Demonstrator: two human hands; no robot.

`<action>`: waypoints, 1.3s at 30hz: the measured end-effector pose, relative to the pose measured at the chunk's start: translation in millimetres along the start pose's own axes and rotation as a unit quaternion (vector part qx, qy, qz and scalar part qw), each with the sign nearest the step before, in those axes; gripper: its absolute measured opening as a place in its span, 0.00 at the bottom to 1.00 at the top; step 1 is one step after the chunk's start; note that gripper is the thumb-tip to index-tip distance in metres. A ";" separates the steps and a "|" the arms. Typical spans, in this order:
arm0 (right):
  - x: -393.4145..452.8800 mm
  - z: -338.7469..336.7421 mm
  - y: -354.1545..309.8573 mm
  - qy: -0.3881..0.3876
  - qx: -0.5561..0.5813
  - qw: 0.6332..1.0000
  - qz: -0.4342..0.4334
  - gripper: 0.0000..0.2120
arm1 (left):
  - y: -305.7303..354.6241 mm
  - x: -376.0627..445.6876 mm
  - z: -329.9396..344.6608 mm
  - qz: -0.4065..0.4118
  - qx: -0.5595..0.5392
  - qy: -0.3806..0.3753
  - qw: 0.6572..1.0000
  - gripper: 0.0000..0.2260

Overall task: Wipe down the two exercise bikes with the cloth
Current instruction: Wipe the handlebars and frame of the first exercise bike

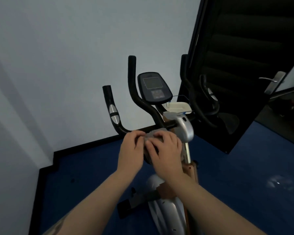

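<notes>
Two hands: I see both of my bare hands meeting just below the middle of the handlebar, forearms reaching up from the bottom edge of the view.
Left hand [131, 149]: its fingers are curled inward and pinch the left edge of the cloth.
Right hand [165, 150]: it lies over the cloth, fingers bent and pressing down on it, fingertips pointing toward the left hand.
Cloth [151, 135]: grey, bunched between the two hands, mostly covered by them; it sits against the horizontal bar of the handlebar, beside the silver stem cover.
Exercise bike [185, 129]: I face it from the saddle side; its silver stem cover and chrome post stand just right of my hands, and its silver body runs down to the bottom edge.
Handlebar [134, 85]: black, with curved horns rising left and right of the console; silver pulse pads show on the outer grips.
Console [154, 87]: dark oval panel with a blank screen, upright above the stem.
Tray [176, 106]: a white shallow holder just behind the stem, under the console.
Door [236, 65]: black, standing open at the right, with a metal lever handle [271, 80].
Floor [92, 175]: blue, meeting a pale wall [58, 65] along a black skirting.
Second bike: I cannot tell whether one is in view.
</notes>
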State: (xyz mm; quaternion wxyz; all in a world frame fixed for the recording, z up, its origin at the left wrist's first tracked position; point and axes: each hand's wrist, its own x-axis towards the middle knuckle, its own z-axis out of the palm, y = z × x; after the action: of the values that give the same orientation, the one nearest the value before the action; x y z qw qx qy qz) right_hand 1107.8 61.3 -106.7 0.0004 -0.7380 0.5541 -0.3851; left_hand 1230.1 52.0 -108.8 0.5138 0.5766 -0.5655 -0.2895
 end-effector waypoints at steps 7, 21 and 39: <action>-25.2 26.9 20.2 0.034 -0.008 0.998 -0.043 0.14 | -17.2 -6.5 16.3 0.000 -0.076 0.018 0.997 0.13; -13.3 31.1 0.8 0.054 0.032 0.998 0.013 0.07 | -32.8 -7.2 2.3 0.011 -0.179 -0.064 0.982 0.16; -3.6 19.4 -9.5 -0.017 0.062 0.997 0.047 0.07 | -33.1 -13.8 5.1 -0.018 -0.179 -0.035 0.983 0.16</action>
State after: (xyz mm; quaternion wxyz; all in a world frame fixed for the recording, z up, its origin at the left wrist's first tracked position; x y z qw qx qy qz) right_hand 1126.3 59.6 -118.3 0.0735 -0.7162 0.5634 -0.4053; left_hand 1234.5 58.2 -144.2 0.5831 0.4751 -0.5117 -0.4152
